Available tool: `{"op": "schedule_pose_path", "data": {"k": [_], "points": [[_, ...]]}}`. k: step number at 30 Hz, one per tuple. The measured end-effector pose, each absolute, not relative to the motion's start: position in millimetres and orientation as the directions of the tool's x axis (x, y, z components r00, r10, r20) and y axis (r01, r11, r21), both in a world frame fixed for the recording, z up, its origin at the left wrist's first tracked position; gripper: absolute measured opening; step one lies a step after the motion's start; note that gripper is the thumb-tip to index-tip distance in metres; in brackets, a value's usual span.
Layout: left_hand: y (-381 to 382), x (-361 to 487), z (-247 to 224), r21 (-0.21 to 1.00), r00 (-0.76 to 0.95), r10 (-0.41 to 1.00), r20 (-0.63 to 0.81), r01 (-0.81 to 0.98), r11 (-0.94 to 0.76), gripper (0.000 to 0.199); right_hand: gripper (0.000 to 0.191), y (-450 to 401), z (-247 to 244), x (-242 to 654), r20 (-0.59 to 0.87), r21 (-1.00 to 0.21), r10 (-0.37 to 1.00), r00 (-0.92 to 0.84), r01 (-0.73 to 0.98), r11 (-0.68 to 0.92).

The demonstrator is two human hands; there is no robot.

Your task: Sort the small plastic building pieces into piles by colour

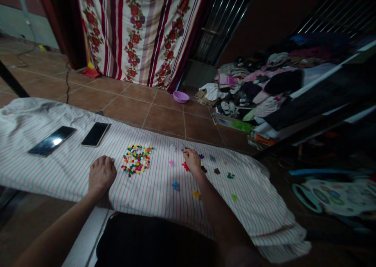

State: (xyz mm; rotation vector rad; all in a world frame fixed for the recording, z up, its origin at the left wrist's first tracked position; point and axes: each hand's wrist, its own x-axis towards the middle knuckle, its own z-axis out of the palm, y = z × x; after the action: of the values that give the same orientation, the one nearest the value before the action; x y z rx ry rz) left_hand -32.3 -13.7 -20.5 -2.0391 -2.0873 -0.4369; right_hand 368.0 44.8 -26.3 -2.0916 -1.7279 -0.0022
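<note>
My left hand (102,173) rests closed on the striped cloth, just left of a mixed heap of small coloured pieces (137,160); something small and pale is at its fingertips, too small to name. To the right, my right hand (192,160) is over the sorted groups, fingers pinched at a small dark bit I cannot make out. Beside it lie red pieces (185,166), pink pieces (171,163) and purple pieces (201,156). Nearer to me are blue pieces (175,186) and yellow pieces (196,195); green pieces (230,175) lie farther right.
Two phones, one larger (53,141) and one smaller (96,134), lie on the cloth (141,196) at the left. Beyond its far edge, a purple basin (181,97) stands on the tiled floor before a flowered curtain (138,31). Clothes (258,82) are heaped at the right.
</note>
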Motion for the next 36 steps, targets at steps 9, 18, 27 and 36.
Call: {"op": "schedule_pose_path", "data": {"k": [9, 18, 27, 36], "points": [[-13.8, -33.2, -22.3, 0.055, -0.024, 0.934, 0.358, 0.998, 0.004, 0.024, 0.029, 47.2, -29.3, 365.9, 0.256, -0.286, 0.939, 0.230, 0.946, -0.154], [-12.8, -33.5, -23.1, 0.078, -0.036, 0.937, 0.347, 0.997, 0.009, 0.024, 0.030, 52.8, -39.4, 375.1, 0.397, -0.322, 0.891, 0.220, 0.942, -0.089], [-13.2, -32.5, -22.3, 0.077, -0.036, 0.937, 0.346, 0.997, 0.010, 0.023, 0.026, 69.9, -45.2, 360.7, 0.308, -0.343, 0.914, 0.265, 0.927, -0.153], [-12.3, -32.8, -24.1, 0.047, -0.024, 0.929, 0.369, 0.999, 0.007, 0.022, 0.022, 76.4, -50.0, 361.0, 0.353, -0.355, 0.897, 0.268, 0.925, -0.136]]}}
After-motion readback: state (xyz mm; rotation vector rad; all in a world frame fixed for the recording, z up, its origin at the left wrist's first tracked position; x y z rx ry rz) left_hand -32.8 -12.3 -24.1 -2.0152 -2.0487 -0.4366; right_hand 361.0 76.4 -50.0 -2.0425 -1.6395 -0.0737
